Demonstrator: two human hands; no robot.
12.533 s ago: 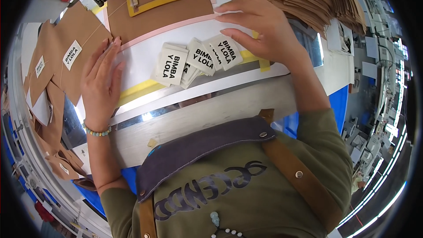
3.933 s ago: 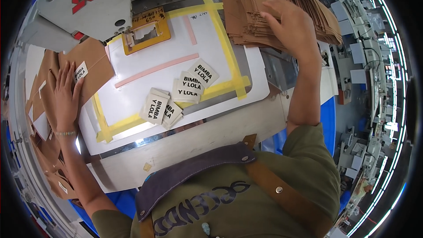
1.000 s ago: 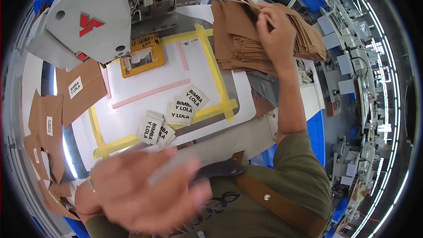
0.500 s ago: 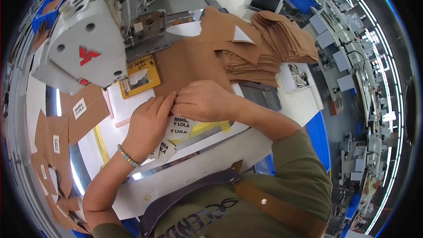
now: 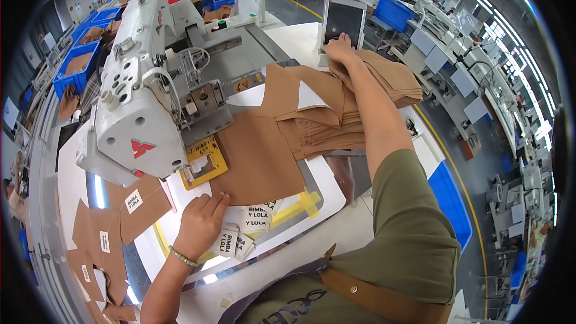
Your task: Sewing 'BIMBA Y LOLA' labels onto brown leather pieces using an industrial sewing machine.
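Observation:
My left hand (image 5: 203, 222) rests at the lower left corner of a flat brown fabric piece (image 5: 258, 162), its fingers drawn together on the edge there. Beside it, several white printed labels (image 5: 257, 218) lie in a loose cluster. My right hand (image 5: 340, 50) reaches far forward over a stack of brown pieces to the lower part of a dark control screen (image 5: 343, 23) in a pale frame. Its fingers extend onto the panel and hold nothing. Left of the fabric piece sits a yellow frame (image 5: 205, 165), next to the white sewing machine head (image 5: 135, 126).
Stacked brown pieces (image 5: 327, 135) lie right of the fabric, one with a white triangular patch on top. At left, labelled brown pieces (image 5: 99, 237) overlap along the table edge. Blue bins (image 5: 78, 66) stand beyond the machine, and a blue surface (image 5: 447, 204) lies at right.
My right hand has left the fabric edge and moved forward to the screen. My left hand stays near the fabric corner. The view has shifted, showing more of the far room.

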